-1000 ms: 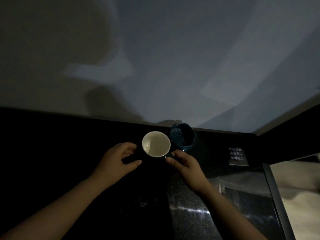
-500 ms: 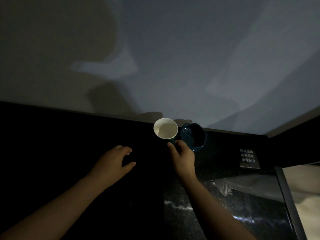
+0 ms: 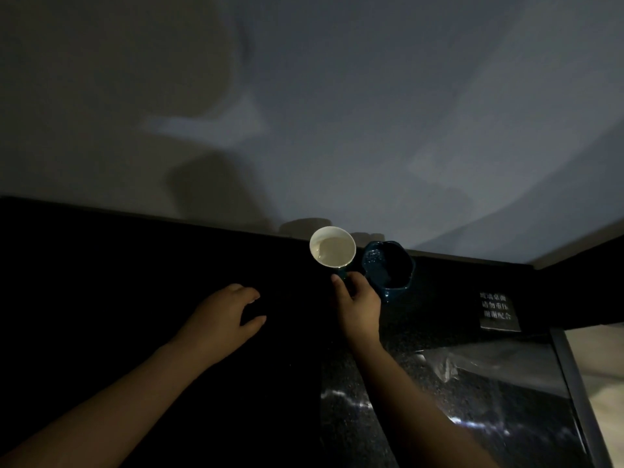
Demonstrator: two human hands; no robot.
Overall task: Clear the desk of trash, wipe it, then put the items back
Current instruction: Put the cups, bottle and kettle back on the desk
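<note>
The scene is very dark. A mug (image 3: 332,246) with a white inside and a dark outside stands at the back of the black desk (image 3: 135,282), close to the wall. My right hand (image 3: 358,302) holds its handle from the near side. Touching or nearly touching the mug on its right is a dark teal bowl-shaped dish (image 3: 388,266). My left hand (image 3: 226,315) hovers over the dark desk to the left of the mug, fingers loosely spread, holding nothing.
A small sign with white characters (image 3: 495,310) lies at the right. A speckled dark stone surface (image 3: 439,400) with glossy reflections and a sheet of clear film runs along the lower right, bordered by a dark frame (image 3: 574,383). A pale wall (image 3: 304,113) rises behind.
My right hand has carried the mug away from me to the back of the desk beside the teal dish. My left hand let go of the mug and stayed behind.
</note>
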